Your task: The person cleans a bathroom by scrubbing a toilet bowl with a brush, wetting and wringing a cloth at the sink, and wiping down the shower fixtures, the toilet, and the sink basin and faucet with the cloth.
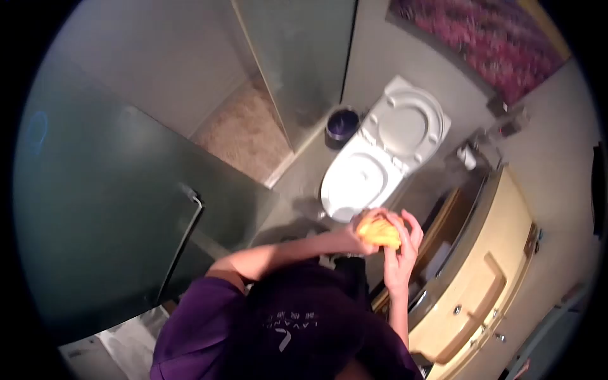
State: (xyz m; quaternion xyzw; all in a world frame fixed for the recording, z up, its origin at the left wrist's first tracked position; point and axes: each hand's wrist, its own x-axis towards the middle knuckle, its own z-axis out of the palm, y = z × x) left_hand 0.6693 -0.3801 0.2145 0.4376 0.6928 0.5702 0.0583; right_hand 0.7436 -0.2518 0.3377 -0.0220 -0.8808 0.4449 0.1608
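Both of my hands are together in front of my body, above the floor near the toilet's front. Between them is a bunched yellow-orange thing (379, 232), soft-looking; whether it is a cloth or a glove I cannot tell. My left hand (362, 235) is closed against its left side. On the other side, the fingers of my right hand (403, 244) curl round it. The white toilet (361, 179) stands just beyond, its lid and seat raised and its bowl exposed.
A dark round bin (342, 124) stands left of the toilet. At right is a cream washbasin counter (487, 253) with taps, above a wooden shelf. A frosted glass door (126, 209) with a long handle (180, 240) fills the left. A pink picture (475, 41) hangs on the wall.
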